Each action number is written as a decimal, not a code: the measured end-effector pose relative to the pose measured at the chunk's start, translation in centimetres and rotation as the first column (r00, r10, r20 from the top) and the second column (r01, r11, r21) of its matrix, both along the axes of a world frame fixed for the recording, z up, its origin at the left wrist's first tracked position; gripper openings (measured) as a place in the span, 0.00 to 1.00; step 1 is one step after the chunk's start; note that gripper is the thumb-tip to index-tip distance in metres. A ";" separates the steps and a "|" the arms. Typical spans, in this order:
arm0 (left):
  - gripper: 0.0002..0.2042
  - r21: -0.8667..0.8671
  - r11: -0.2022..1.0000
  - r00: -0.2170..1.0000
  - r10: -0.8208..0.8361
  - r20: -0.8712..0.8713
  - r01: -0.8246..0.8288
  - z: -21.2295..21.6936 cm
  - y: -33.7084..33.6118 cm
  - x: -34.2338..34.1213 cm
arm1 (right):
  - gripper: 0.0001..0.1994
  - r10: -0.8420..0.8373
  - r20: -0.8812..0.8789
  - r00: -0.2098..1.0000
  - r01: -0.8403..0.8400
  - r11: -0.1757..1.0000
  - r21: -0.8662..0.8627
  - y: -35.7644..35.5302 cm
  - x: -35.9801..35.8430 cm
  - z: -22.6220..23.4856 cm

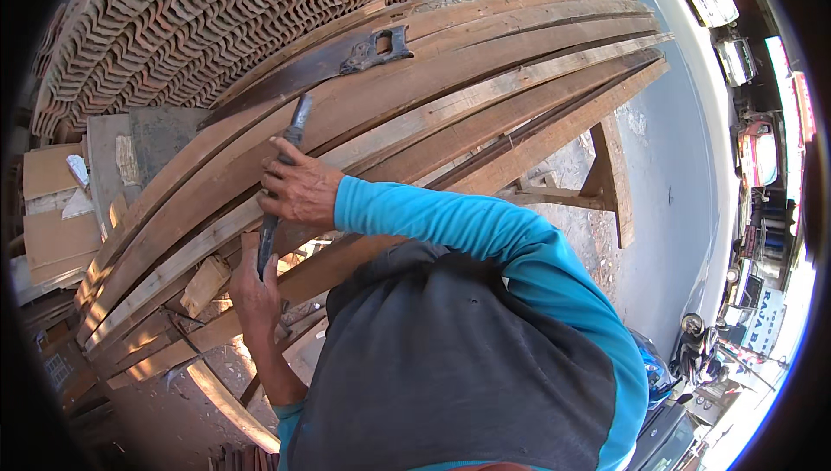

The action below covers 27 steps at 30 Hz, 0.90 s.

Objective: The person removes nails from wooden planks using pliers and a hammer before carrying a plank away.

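My right hand [299, 181], at the end of a blue sleeve, is closed around the middle of a long, narrow, dark bar-like tool [295, 132]. Its kind cannot be made out. The upper end of the tool has a shiny, greyish-blue tip and lies over the wooden planks [372, 107]. Lower down and to the left, my left hand [255, 293] is closed around the tool's lower end, thumb along its side. The tool stands crosswise to the planks. Farther up, a handsaw [333, 64] with a dark handle lies flat on the boards.
A wooden trestle leg [610, 181] stands at the planks' right side. Stacked wavy clay roof tiles [251, 21] fill the upper left. Cardboard pieces [56, 203] are at the far left. A motorcycle [697, 354] and parked vehicles [757, 159] are on the right.
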<state>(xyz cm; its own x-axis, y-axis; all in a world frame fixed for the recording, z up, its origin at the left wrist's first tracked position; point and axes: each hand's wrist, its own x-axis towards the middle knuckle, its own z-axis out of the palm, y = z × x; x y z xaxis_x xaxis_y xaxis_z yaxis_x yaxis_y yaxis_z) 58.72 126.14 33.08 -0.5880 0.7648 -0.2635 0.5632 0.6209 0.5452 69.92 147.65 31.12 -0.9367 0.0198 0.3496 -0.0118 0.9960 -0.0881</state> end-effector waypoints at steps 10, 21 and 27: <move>0.13 0.109 0.809 0.742 -0.464 -0.485 0.578 2.4 10.6 -10.0 | 0.22 -0.341 -0.121 0.932 0.326 0.937 -0.126 3.5 2.9 2.7; 0.19 -0.038 0.928 0.905 -0.370 -0.209 0.371 -5.8 12.9 -18.0 | 0.31 -0.567 0.201 0.798 0.598 0.787 -0.154 5.3 12.3 -1.8; 0.20 -0.029 0.953 0.948 -0.304 -0.095 0.302 -3.6 13.3 -18.0 | 0.30 -0.578 0.335 0.744 0.627 0.777 -0.052 5.3 10.2 -2.4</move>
